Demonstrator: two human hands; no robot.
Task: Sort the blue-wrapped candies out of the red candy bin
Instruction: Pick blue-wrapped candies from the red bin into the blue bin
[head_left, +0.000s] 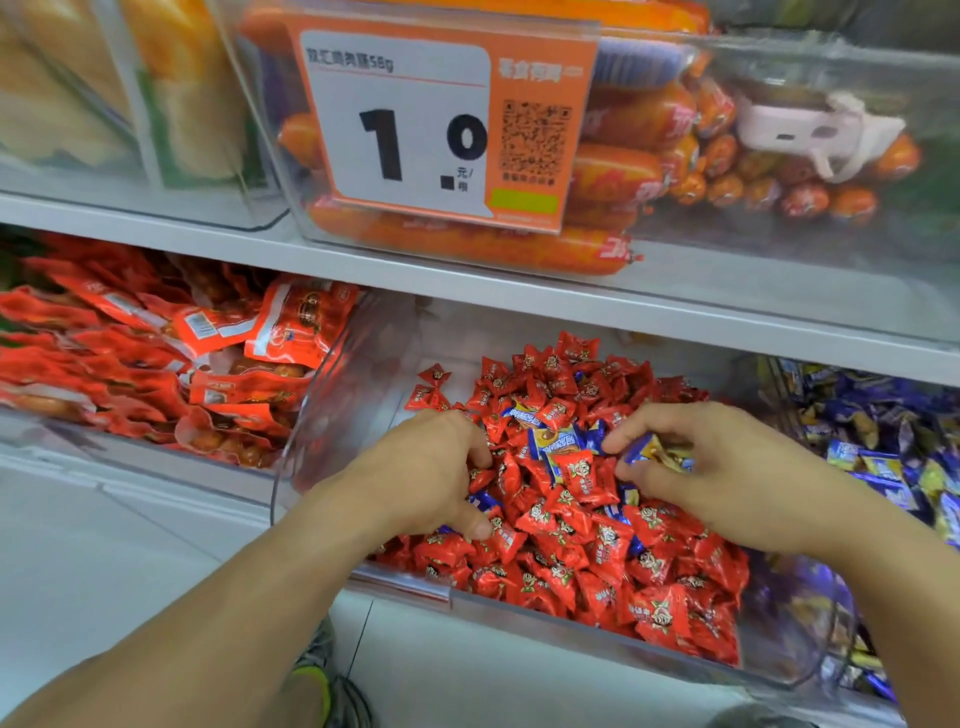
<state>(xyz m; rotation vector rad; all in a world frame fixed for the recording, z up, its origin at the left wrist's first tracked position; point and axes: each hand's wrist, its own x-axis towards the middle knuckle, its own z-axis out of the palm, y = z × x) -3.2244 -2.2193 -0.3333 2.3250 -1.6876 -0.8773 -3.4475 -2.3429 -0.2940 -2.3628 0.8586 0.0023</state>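
Blue-wrapped candies (558, 441) lie scattered on top of the red candies (571, 566), near the middle of the clear red candy bin (322, 415). Your right hand (727, 478) pinches a blue-and-yellow candy (652, 451) between thumb and fingers. Your left hand (426, 473) rests curled on the pile; whether it holds anything cannot be determined. The adjacent right bin (883, 447) contains blue candies.

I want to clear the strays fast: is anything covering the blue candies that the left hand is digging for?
Yes. Red candies overlap the blue-wrapped candies beside the left hand; one by its thumb shows only an edge. The right hand already pinches one.
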